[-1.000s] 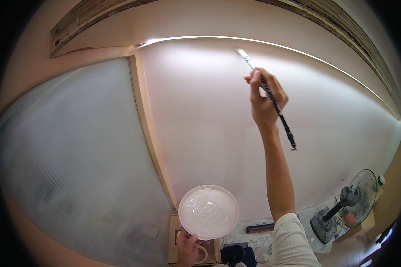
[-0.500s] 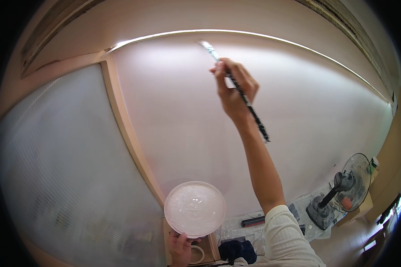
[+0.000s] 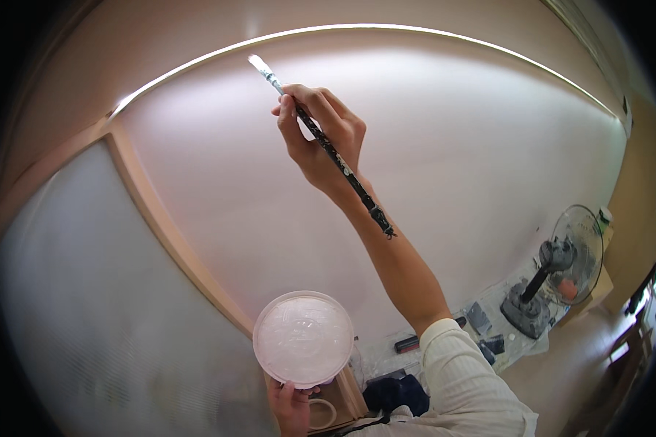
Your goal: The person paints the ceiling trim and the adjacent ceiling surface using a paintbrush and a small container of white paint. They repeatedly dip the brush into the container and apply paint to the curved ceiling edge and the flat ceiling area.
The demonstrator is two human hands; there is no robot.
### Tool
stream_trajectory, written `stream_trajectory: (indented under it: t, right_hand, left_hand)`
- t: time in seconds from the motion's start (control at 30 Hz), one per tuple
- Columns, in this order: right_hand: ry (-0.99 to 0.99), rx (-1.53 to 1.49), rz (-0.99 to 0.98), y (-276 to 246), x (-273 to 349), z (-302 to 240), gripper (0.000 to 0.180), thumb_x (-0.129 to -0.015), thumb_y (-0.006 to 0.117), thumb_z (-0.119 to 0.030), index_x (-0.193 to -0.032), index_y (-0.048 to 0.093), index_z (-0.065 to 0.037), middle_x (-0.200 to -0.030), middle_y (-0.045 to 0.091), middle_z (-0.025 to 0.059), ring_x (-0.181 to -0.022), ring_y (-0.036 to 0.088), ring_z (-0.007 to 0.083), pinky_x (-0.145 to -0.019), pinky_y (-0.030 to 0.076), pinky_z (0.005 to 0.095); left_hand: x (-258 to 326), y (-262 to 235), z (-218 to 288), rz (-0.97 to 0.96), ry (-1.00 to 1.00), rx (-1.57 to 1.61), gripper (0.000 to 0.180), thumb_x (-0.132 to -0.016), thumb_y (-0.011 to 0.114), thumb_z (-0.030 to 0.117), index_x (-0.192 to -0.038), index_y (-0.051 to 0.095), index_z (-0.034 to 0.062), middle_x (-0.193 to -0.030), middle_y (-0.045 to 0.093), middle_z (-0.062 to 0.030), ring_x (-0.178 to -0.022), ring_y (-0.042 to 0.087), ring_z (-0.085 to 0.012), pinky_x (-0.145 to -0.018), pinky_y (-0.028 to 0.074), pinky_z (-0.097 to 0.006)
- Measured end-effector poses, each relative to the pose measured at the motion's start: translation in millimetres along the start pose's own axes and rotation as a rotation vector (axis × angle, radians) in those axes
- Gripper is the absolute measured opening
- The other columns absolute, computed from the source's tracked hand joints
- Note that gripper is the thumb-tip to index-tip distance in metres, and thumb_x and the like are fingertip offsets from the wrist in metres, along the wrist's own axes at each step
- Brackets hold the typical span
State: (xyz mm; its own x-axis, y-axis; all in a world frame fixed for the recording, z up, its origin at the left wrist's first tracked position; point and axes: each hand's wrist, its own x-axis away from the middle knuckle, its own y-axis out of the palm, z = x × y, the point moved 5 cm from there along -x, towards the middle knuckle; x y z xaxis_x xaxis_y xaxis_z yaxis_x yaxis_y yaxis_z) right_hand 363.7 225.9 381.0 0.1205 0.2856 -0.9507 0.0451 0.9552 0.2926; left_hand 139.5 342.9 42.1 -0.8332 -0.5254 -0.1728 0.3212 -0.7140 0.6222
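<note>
A slim paintbrush (image 3: 326,147) with a dark, paint-spattered handle is pinched in my right hand (image 3: 321,135). Its white bristles point up and left, close to the upper edge of the pale wall panel (image 3: 386,167), just under a glowing light strip (image 3: 372,27). Whether the tip touches the wall I cannot tell. Low in the view, my left hand (image 3: 291,408) grips the near rim of a round, shallow lid (image 3: 303,339), pale pink, with whitish paint spread over its face.
A wooden frame (image 3: 175,233) edges a ribbed translucent panel (image 3: 87,291) on the left. Behind the lid is an open wooden box (image 3: 350,397) with a ring inside. At right a fan (image 3: 554,269) stands on a plastic-covered surface, near a dark cloth (image 3: 397,395) and small tools.
My right hand has carried the brush left along the top of the wall. The view has shifted a little; my left hand still holds the lid.
</note>
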Motion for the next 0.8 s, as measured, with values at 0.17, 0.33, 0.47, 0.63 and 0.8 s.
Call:
stream_trajectory:
  t: [0.17,0.33,0.47,0.63,0.8]
  right_hand:
    - [0.233,-0.065,0.183,-66,45,7,0.011,-0.09,0.063,0.005,-0.101,0.062,0.001,-0.084,0.07,0.0099,-0.077,0.074,0.0164,-0.069,0.058,0.0271]
    - [0.353,-0.052,0.226,-163,154,-24,0.015,-0.098,0.051,0.001,-0.113,0.052,0.004,-0.09,0.066,0.0177,-0.075,0.068,0.0217,-0.07,0.057,0.0335]
    - [0.601,0.164,0.402,-242,250,-57,0.014,-0.098,0.049,-0.008,-0.107,0.052,0.003,-0.091,0.059,0.0178,-0.07,0.062,0.0228,-0.064,0.057,0.0357]
    - [0.794,0.344,0.503,-305,360,-88,0.015,-0.097,0.049,-0.008,-0.105,0.055,0.003,-0.089,0.059,0.0159,-0.069,0.063,0.0212,-0.06,0.056,0.0347]
    - [0.92,0.482,0.313,-317,361,-101,0.018,-0.095,0.056,-0.008,-0.109,0.059,0.004,-0.086,0.066,0.0171,-0.071,0.064,0.0249,-0.07,0.055,0.0379]
  left_hand:
    - [3,-25,-12,0.071,-0.008,0.007,0.049,-0.096,0.056,0.017,-0.139,0.044,-0.0012,-0.13,0.059,-0.018,-0.107,0.065,-0.0297,-0.083,0.057,-0.044]
    - [11,-75,-32,-0.013,-0.056,0.328,0.048,-0.099,0.053,0.019,-0.144,0.044,0.0062,-0.14,0.056,-0.0149,-0.123,0.056,-0.031,-0.098,0.049,-0.052]
    - [17,-68,-39,-0.171,-0.138,0.369,0.047,-0.1,0.051,0.023,-0.145,0.044,0.0087,-0.143,0.054,-0.0137,-0.127,0.053,-0.032,-0.101,0.046,-0.055]
    - [24,-70,-47,-0.103,-0.143,0.293,0.051,-0.099,0.051,0.021,-0.147,0.041,0.0075,-0.148,0.048,-0.0158,-0.134,0.048,-0.0339,-0.107,0.042,-0.058]
    - [33,-64,-62,0.19,-0.204,0.177,0.054,-0.098,0.05,0.018,-0.149,0.038,0.007,-0.149,0.046,-0.0161,-0.138,0.044,-0.0345,-0.11,0.041,-0.056]
